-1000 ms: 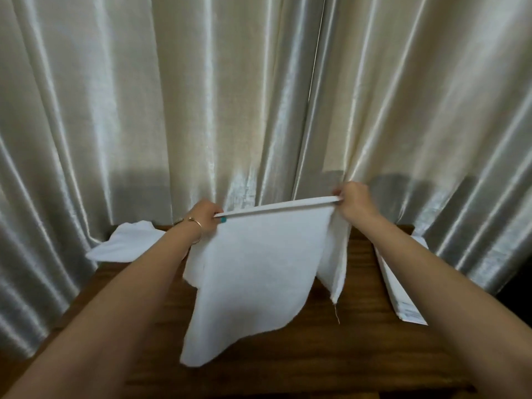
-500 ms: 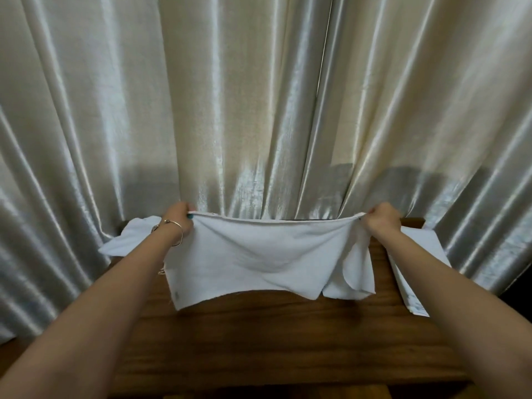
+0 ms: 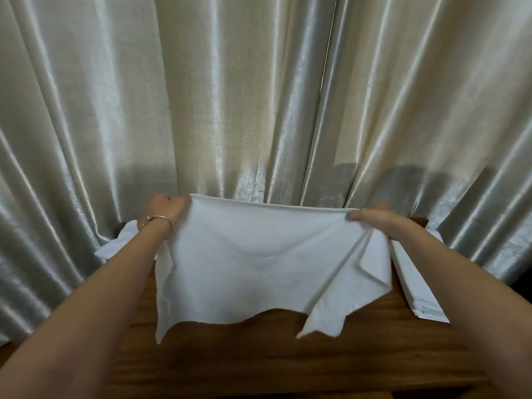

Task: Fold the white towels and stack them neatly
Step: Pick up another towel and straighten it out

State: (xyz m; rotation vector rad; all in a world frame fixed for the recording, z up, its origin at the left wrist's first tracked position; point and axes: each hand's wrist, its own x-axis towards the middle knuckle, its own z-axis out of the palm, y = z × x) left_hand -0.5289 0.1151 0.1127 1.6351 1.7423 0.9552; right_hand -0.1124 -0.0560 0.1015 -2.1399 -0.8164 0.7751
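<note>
since half a second ago the white towel (image 3: pixel 267 266) is hanging lower and spreading wider, its ragged bottom edge now reaching further down over the desk (image 3: pixel 276 358), and the two hands are sitting a little further apart along its top hem. the left hand (image 3: pixel 168 208) is gripping the towel's upper left corner, fingers (image 3: pixel 181 203) curled tight and pinching the cloth. a thin bracelet (image 3: pixel 157 223) is circling that wrist. the right hand (image 3: pixel 374 218) is holding the upper right corner, its fingers (image 3: pixel 355 216) pressed together over gathered cloth, which is bunching into folds below the grip. the top hem is running nearly taut between the two hands, sagging slightly in the middle, and the right side is doubling over itself into a hanging flap. the towel is hanging in the air above the far half of the dark wooden desk, in front of shiny pale curtains (image 3: pixel 259 96). a crumpled white towel (image 3: pixel 121 243) is lying on the desk's far left corner, partly behind the left forearm. a stack of folded white towels (image 3: pixel 417 283) is resting along the desk's right edge, just beside the right forearm.
</note>
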